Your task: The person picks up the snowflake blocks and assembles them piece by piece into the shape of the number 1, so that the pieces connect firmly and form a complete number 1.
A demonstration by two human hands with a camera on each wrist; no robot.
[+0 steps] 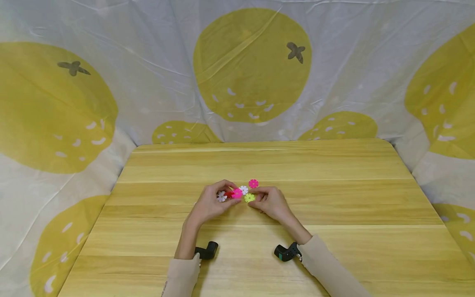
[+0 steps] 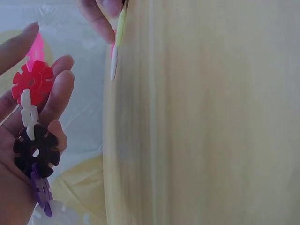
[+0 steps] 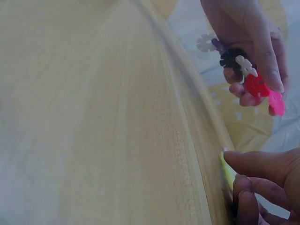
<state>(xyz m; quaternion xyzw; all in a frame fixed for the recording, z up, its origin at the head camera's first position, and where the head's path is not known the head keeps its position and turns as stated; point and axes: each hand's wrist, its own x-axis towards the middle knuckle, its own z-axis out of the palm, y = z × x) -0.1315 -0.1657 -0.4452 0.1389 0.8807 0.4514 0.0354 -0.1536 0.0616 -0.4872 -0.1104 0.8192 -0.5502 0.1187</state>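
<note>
My left hand [image 1: 208,203] holds a chain of notched plastic flower discs. In the left wrist view the chain runs from a pink disc [image 2: 35,50] through a red disc [image 2: 33,83], a white disc [image 2: 29,115], a black disc [image 2: 37,151] and a purple disc [image 2: 42,192] to a pale disc [image 2: 58,213]. My right hand [image 1: 273,203] pinches a yellow-green disc [image 1: 250,198] between thumb and fingers. Beside that disc are another white disc [image 1: 243,190] and another pink disc [image 1: 253,183], both close to the fingertips. The two hands face each other, a small gap apart.
The wooden table [image 1: 334,185] spreads out beneath both hands. A pale curtain [image 1: 159,62] with large yellow fruit prints surrounds its back and sides. Black wrist-worn devices [image 1: 285,252] jut inward from both forearms, near the beige sleeves [image 1: 326,264].
</note>
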